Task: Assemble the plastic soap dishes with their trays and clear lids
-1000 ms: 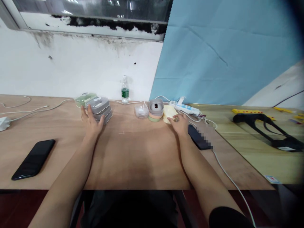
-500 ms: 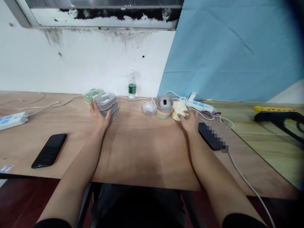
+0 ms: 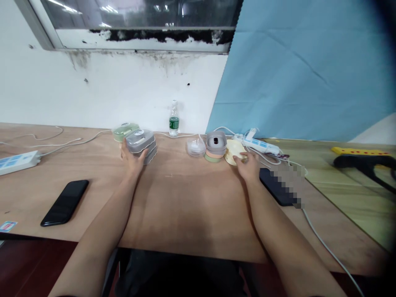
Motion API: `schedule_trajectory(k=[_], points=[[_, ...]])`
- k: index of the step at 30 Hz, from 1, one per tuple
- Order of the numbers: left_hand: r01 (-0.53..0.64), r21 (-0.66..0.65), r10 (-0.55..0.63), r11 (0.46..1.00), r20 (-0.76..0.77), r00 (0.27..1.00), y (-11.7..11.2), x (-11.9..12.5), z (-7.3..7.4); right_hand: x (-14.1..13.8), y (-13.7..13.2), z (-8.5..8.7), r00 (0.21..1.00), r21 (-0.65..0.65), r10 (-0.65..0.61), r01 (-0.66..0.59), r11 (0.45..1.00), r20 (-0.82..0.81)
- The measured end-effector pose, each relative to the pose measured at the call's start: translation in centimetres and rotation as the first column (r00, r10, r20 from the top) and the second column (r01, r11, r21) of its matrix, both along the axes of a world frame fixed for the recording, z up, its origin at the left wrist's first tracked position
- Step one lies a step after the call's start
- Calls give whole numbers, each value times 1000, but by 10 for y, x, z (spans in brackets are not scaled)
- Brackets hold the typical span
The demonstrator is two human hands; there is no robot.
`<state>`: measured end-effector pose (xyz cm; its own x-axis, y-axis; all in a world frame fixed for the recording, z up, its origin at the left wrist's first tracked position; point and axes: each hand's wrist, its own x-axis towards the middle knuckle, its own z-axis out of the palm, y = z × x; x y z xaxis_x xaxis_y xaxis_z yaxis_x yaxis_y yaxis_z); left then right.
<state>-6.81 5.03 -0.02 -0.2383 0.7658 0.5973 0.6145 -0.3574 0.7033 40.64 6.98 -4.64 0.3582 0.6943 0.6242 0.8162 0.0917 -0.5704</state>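
Observation:
My left hand (image 3: 132, 161) is closed around the near side of a stack of grey lidded boxes (image 3: 141, 140), thumb on the right and fingers on the left. The stack sits on the table, and a green lidded box (image 3: 123, 130) stands just behind it to the left. On the right, my right hand (image 3: 248, 165) grips the edge of a low pile of cream-coloured discs (image 3: 234, 147) with thumb and fingers. Beside the pile rises a stack of open boxes (image 3: 215, 141), grey above peach and green. Clear plastic pieces (image 3: 195, 147) lie left of that stack.
A water bottle (image 3: 174, 123) stands against the wall. One black phone (image 3: 65, 202) lies at left, another dark phone (image 3: 274, 187) at right beside my forearm. Power strips (image 3: 20, 162) and white cables run along both sides. A yellow strip (image 3: 355, 152) lies at far right.
My left hand's fingers have closed in around the grey stack. My right hand has tightened on the cream discs. The view has tilted up slightly, so everything appears lower.

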Motion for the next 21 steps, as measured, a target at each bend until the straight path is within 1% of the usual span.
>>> schedule_trajectory(k=[1,2,3,6,9,12,14,15,17,19,21], points=[[-117,32,117,993,15,993,0,1,-1,0,0,0,1000,1,7,-7,1000,3],[-169,50,168,984,20,986,0,2,-2,1,1,0,1000,3,14,-14,1000,7],[-177,57,176,983,27,984,0,3,-3,1,1,1,1000,5,19,-19,1000,10],[-137,73,135,988,41,990,-1,3,-7,-1,1,2,1000,8,13,-14,1000,12],[-174,149,167,973,57,984,-4,3,-9,-4,1,4,1000,23,-19,19,1000,12],[-180,232,178,956,31,984,-9,8,-9,-7,-2,10,997,131,-58,50,990,53],[-128,259,138,958,-24,990,-14,15,-9,-9,-4,15,992,219,-79,56,974,98],[-82,266,102,961,-60,993,-18,21,-8,-11,-6,18,989,252,-83,51,966,120],[44,259,-3,965,-157,988,-24,33,-8,-18,-10,24,985,294,-63,13,956,160],[193,213,-131,958,-277,952,-31,46,-8,-30,-15,28,979,315,3,-69,947,204],[332,143,-258,932,-379,889,-36,57,-9,-47,-21,30,954,318,117,-205,926,276]])
